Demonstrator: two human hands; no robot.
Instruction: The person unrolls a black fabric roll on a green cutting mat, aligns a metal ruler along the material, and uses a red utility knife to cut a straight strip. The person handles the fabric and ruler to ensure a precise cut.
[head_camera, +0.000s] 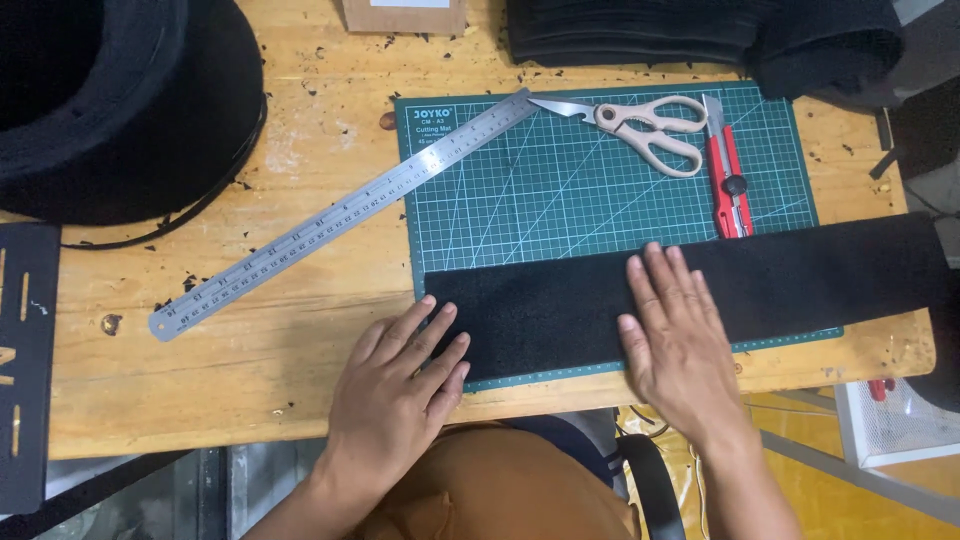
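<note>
- Head view: left hand (400, 385) flat, fingers spread, on the black felt (560, 305) edge.
- Right hand (680, 335) flat, open, pressing the felt on the green mat (560, 190).

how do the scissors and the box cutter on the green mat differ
The scissors have cream loop handles and lie slanted across the cutting mat, closed blades pointing left. The box cutter is red with a black slider and lies nearly straight up and down; its lower end meets the black fabric strip. The scissors are wider, the box cutter slimmer. Both rest untouched at the mat's top right, away from both hands.
</note>
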